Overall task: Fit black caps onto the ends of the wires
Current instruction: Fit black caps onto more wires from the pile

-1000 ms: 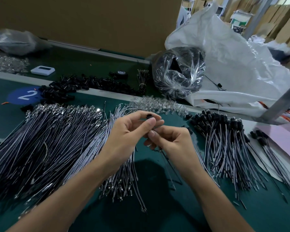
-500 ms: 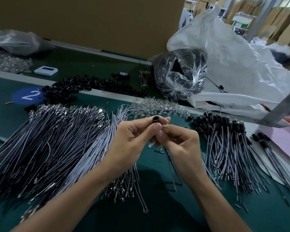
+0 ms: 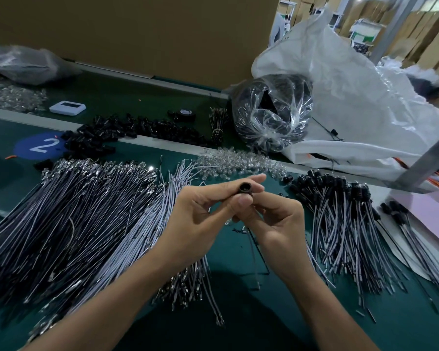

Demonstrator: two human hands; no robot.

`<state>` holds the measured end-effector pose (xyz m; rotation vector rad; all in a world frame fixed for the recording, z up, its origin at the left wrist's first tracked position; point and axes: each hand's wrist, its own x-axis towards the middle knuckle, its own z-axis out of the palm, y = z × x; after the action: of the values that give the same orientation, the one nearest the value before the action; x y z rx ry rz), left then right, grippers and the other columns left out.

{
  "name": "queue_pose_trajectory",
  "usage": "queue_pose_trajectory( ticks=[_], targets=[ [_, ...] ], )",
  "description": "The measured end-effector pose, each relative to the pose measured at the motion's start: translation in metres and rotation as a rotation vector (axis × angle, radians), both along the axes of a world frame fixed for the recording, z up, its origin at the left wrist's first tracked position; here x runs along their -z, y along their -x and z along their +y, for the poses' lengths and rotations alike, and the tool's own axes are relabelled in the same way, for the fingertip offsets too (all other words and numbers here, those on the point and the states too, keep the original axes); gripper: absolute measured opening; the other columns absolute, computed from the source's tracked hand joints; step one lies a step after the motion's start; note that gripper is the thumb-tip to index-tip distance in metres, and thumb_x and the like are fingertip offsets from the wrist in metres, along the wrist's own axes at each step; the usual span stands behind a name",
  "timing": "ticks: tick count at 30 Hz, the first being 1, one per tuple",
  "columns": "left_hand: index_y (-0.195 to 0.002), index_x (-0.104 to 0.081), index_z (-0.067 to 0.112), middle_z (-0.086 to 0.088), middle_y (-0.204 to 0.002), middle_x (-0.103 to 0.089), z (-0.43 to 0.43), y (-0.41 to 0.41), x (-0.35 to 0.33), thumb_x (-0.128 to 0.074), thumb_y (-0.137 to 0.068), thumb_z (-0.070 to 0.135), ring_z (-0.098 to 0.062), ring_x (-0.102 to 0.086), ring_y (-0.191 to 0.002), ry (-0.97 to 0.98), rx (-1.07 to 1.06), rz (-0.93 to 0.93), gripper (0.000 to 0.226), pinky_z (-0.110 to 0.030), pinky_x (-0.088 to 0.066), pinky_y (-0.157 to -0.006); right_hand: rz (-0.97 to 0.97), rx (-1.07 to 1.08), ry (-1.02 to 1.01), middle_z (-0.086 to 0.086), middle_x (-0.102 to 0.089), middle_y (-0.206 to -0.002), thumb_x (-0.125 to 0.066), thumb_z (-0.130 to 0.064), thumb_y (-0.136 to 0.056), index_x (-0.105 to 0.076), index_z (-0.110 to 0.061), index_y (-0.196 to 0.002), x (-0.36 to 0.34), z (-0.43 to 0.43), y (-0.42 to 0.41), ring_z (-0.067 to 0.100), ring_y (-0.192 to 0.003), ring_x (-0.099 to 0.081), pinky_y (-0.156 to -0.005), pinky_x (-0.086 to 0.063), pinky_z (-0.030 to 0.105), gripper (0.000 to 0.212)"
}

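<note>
The black cap (image 3: 245, 190) is tiny and weighs almost nothing. It is probably hard and smooth, so it could easily squirt out of a pinch. I hold it by its sides between the thumb and forefinger of my left hand (image 3: 198, 224), above the desk (image 3: 238, 325). The wire (image 3: 254, 252) is thin and floppy, and I judge it would buckle unless gripped close to its tip. My right hand (image 3: 276, 224) is curled and pinches it right under the cap. A second ago the cap barely showed above my forefinger. Now its open mouth faces me and my fingertips are pressed closer together.
</note>
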<state>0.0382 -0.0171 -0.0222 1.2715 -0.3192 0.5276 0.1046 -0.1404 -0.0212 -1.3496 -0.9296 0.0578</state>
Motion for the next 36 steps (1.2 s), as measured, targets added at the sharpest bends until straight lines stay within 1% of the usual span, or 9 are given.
queue_pose_trajectory(
  ticks=[2, 7, 12, 16, 19, 24, 30, 32, 36],
  targets=[
    [-0.109, -0.071, 0.003, -0.004, -0.122, -0.07, 0.0005, -0.0003, -0.0008, -0.064, -0.091, 0.014, -0.023, -0.062, -0.12, 0.024, -0.044, 0.0, 0.023, -0.027, -0.049, -0.097, 0.026, 0.0, -0.007, -0.007, -0.07, -0.074, -0.071, -0.017, -0.082, -0.076, -0.011, -0.086, -0.002, 0.0002, -0.0018, 0.006, -0.07, -0.063, -0.066, -0.05, 0.019, 0.009],
    [-0.108, -0.07, 0.009, -0.002, -0.112, -0.074, 0.0002, -0.0023, -0.0032, -0.065, -0.083, 0.022, -0.018, -0.067, -0.111, 0.015, -0.162, 0.033, 0.029, -0.022, -0.051, -0.092, -0.008, 0.079, 0.013, 0.004, -0.075, -0.082, -0.072, -0.014, -0.084, -0.075, -0.013, -0.09, -0.0036, -0.0027, -0.0079, 0.021, -0.077, -0.07, -0.073, -0.055, 0.036, 0.008],
    [-0.111, -0.069, 0.006, -0.003, -0.108, -0.075, -0.0015, -0.0007, -0.004, -0.062, -0.086, 0.015, -0.015, -0.069, -0.104, 0.023, -0.157, 0.025, 0.027, -0.021, -0.052, -0.088, -0.039, 0.067, 0.087, -0.009, -0.071, -0.077, -0.07, -0.022, -0.086, -0.072, -0.023, -0.088, -0.0052, -0.0012, -0.005, 0.008, -0.073, -0.066, -0.069, -0.051, 0.024, 0.003],
    [-0.11, -0.069, 0.006, -0.004, -0.108, -0.074, -0.0033, -0.001, -0.0038, -0.06, -0.086, 0.011, -0.015, -0.07, -0.105, 0.017, -0.185, 0.048, 0.026, -0.02, -0.052, -0.089, -0.09, 0.105, 0.085, -0.007, -0.069, -0.077, -0.067, -0.013, -0.088, -0.069, -0.022, -0.085, -0.0039, -0.0014, -0.0033, 0.011, -0.074, -0.065, -0.069, -0.054, 0.03, 0.009],
    [-0.108, -0.07, 0.006, -0.005, -0.109, -0.074, -0.003, -0.0015, -0.0024, -0.061, -0.086, 0.013, -0.018, -0.069, -0.106, -0.021, -0.213, 0.061, 0.025, -0.023, -0.052, -0.091, -0.131, 0.16, 0.075, -0.009, -0.07, -0.079, -0.066, -0.01, -0.087, -0.07, -0.016, -0.087, -0.002, -0.0012, -0.002, 0.01, -0.076, -0.066, -0.072, -0.054, 0.029, 0.007],
    [-0.107, -0.071, 0.009, -0.004, -0.107, -0.075, -0.0043, -0.0008, -0.0002, -0.062, -0.086, 0.017, -0.019, -0.07, -0.106, -0.055, -0.228, 0.072, 0.024, -0.027, -0.052, -0.093, -0.171, 0.221, 0.079, -0.01, -0.073, -0.089, -0.068, -0.011, -0.085, -0.071, -0.02, -0.092, -0.002, -0.0016, -0.0003, 0.008, -0.088, -0.07, -0.08, -0.056, 0.027, 0.012],
    [-0.109, -0.069, 0.003, -0.006, -0.107, -0.075, -0.0039, -0.0009, -0.0024, -0.059, -0.086, 0.012, -0.018, -0.07, -0.104, 0.052, -0.221, 0.061, 0.026, -0.021, -0.052, -0.089, -0.106, 0.166, 0.069, -0.011, -0.074, -0.079, -0.072, -0.016, -0.083, -0.072, -0.024, -0.085, -0.0067, -0.0002, -0.0007, 0.004, -0.074, -0.068, -0.071, -0.052, 0.019, 0.008],
    [-0.108, -0.07, 0.005, -0.005, -0.107, -0.075, -0.0033, -0.001, -0.0025, -0.06, -0.086, 0.013, -0.018, -0.07, -0.103, 0.071, -0.226, 0.069, 0.026, -0.022, -0.053, -0.088, -0.107, 0.158, 0.1, -0.011, -0.073, -0.076, -0.072, -0.018, -0.082, -0.072, -0.023, -0.083, -0.0061, -0.0011, -0.0011, 0.005, -0.071, -0.067, -0.068, -0.051, 0.02, 0.006],
    [-0.106, -0.07, 0.005, -0.005, -0.106, -0.075, -0.0053, -0.0018, -0.0013, -0.059, -0.086, 0.011, -0.019, -0.07, -0.105, 0.017, -0.222, 0.069, 0.023, -0.023, -0.052, -0.091, -0.121, 0.182, 0.06, -0.007, -0.073, -0.075, -0.073, -0.014, -0.081, -0.074, -0.019, -0.081, -0.0052, -0.0034, -0.0026, 0.01, -0.07, -0.068, -0.067, -0.053, 0.025, 0.006]
  ],
)
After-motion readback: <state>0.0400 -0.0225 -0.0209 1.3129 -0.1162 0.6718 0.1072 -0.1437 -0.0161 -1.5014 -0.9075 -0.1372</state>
